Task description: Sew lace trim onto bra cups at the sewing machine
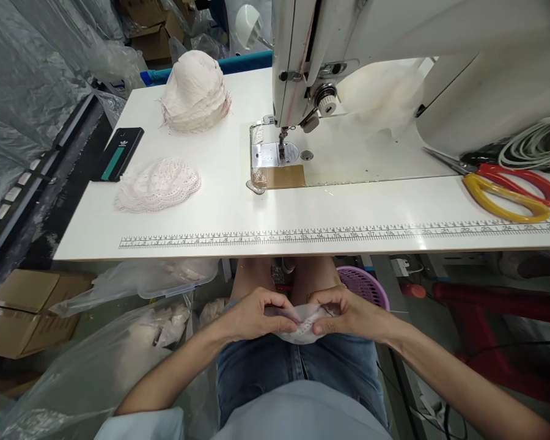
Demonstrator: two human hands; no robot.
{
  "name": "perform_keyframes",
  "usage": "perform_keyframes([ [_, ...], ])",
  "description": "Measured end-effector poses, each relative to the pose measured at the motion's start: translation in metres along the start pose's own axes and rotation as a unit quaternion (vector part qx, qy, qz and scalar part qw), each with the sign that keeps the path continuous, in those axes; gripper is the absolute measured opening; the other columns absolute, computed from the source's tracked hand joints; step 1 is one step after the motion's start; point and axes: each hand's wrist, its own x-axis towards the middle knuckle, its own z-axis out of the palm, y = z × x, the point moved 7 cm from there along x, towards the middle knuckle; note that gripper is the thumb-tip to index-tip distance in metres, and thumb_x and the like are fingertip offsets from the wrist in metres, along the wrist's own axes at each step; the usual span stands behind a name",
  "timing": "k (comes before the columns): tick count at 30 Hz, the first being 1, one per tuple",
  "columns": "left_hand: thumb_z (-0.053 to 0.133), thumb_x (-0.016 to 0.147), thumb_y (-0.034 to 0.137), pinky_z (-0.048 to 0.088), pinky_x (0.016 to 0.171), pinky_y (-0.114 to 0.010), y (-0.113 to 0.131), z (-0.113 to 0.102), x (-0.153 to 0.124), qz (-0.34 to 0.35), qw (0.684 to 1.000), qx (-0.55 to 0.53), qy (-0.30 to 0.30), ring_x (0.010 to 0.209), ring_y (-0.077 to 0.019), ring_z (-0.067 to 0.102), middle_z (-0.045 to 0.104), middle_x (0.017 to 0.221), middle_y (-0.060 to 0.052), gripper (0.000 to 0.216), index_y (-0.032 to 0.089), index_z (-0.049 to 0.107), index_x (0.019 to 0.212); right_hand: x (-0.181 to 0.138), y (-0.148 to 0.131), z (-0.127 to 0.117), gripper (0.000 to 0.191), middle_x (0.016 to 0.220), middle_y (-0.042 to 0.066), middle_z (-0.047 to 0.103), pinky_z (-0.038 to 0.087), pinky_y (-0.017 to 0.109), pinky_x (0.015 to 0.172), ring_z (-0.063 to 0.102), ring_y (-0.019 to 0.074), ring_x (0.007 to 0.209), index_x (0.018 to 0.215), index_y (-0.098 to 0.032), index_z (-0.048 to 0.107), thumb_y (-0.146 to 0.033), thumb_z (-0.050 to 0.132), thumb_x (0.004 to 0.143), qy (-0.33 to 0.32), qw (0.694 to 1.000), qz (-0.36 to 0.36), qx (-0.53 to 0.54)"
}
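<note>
Both hands are in my lap, below the table's front edge, pinching one small white lace piece (302, 330). My left hand (252, 315) grips its left side with curled fingers. My right hand (348, 315) holds its right side, thumb on top. A white sewing machine (371, 55) stands on the white table (238, 214), its needle and presser foot (282, 146) over the metal plate. A tall stack of lace pieces (195, 91) sits at the table's back left. A smaller flat pile of lace (158, 183) lies nearer the front left.
A black phone (118, 154) lies at the table's left edge. Red and yellow scissors (508, 186) rest at the right, near coiled cables (538, 146). A printed ruler (339, 233) runs along the front edge. Plastic bags of fabric (132, 342), a cardboard box (21, 311) and a purple basket (364, 284) sit below.
</note>
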Motion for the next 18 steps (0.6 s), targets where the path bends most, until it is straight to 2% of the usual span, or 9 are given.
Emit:
perform_keyframes([
  [5,0.068,0.073,0.031,0.044,0.072,-0.023,-0.002,-0.004,-0.003,0.023,0.998,0.045,-0.041,0.077,-0.0153,0.059,0.067,0.083,-0.005,0.020,0.013,0.071,0.081,0.000,0.000,-0.007,0.023,0.069,-0.002,0.059,0.041,0.022,0.064,0.053,0.0107,0.067,0.072,-0.015,0.065,-0.036,0.073,0.068,0.016,1.000,0.002,-0.011],
  [10,0.068,0.073,0.030,0.047,0.069,-0.022,-0.015,-0.005,0.000,-0.021,0.997,0.015,-0.067,0.076,-0.0162,0.064,0.071,0.081,-0.006,0.024,0.012,0.071,0.089,-0.006,0.009,-0.018,0.024,0.072,0.001,0.059,0.042,0.024,0.064,0.054,0.0130,0.069,0.074,-0.015,0.066,-0.038,0.072,0.069,0.020,0.999,0.012,-0.032],
  [18,0.071,0.070,0.026,0.048,0.064,-0.021,-0.017,-0.007,-0.006,-0.059,0.996,0.000,-0.071,0.072,-0.0176,0.066,0.073,0.080,-0.009,0.030,0.010,0.071,0.095,-0.008,0.014,-0.024,0.025,0.070,0.002,0.058,0.040,0.025,0.061,0.052,0.0139,0.067,0.071,-0.016,0.065,-0.039,0.073,0.068,0.034,0.998,0.024,-0.045],
])
